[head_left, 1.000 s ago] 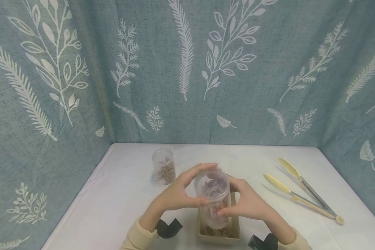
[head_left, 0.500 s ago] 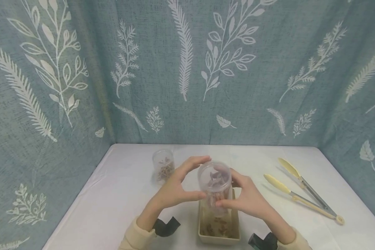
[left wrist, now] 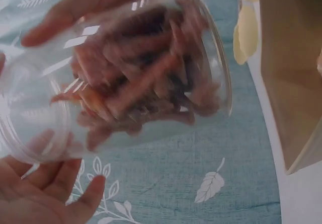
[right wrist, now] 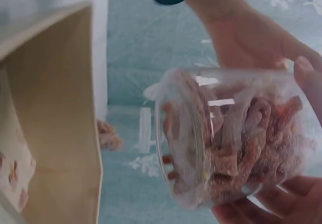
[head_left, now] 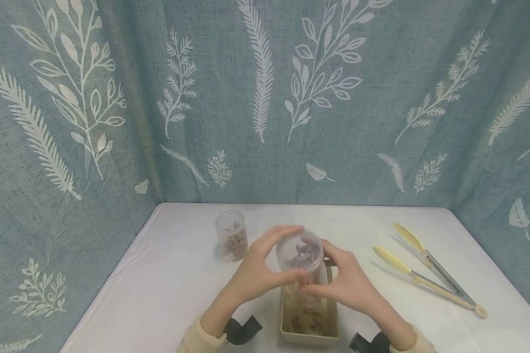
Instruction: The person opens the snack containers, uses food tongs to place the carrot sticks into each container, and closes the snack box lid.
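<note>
A clear jar (head_left: 297,249) of reddish-brown strips, like dried meat, is held tilted over a beige box (head_left: 310,339). My left hand (head_left: 251,272) curves round its top end, thumb on the near side and fingers on the far side. Lower on the body, my right hand (head_left: 346,282) grips it from the right. In the left wrist view the strips fill much of the jar (left wrist: 146,73), and its clear top end lies by the left hand (left wrist: 48,199). Several brown pieces (head_left: 314,324) lie in the box.
A second clear jar (head_left: 232,240) with thin brown pieces stands at the back left of the white table (head_left: 159,274). Yellow-tipped tongs (head_left: 437,279) lie spread on the right. A blue leaf-print curtain (head_left: 229,98) closes off the back and sides.
The jar rose from low in the box, then dipped slightly. Half a second ago my left hand was spread beside its top; now its fingers and thumb are round it again.
</note>
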A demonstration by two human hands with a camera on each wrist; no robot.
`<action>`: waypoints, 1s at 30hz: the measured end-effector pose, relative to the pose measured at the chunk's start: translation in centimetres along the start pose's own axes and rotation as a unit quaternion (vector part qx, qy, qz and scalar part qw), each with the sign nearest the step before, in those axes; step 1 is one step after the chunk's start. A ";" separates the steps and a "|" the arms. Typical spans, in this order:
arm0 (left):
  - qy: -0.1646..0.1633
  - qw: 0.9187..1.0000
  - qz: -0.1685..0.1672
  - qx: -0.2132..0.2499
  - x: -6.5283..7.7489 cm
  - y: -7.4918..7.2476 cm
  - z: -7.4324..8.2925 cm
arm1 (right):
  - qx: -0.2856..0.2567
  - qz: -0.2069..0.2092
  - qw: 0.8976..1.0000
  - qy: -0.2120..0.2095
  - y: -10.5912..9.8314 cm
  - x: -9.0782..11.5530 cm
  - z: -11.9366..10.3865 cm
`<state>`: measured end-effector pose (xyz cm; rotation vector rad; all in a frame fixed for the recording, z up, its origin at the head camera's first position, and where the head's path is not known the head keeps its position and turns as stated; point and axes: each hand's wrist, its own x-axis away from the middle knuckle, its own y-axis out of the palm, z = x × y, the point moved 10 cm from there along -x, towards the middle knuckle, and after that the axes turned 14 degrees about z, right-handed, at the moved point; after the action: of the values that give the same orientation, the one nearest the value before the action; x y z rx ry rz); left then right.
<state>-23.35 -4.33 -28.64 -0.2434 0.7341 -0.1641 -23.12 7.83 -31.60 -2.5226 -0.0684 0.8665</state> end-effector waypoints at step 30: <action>0.032 0.999 -0.015 0.004 0.1 -0.5 1.8 | -0.042 -0.020 0.999 -0.013 -0.3 0.1 -1.5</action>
<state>-22.13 -4.57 -27.24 -0.2416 0.7929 -0.2046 -22.07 7.48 -30.49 -2.5795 -0.1653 0.8975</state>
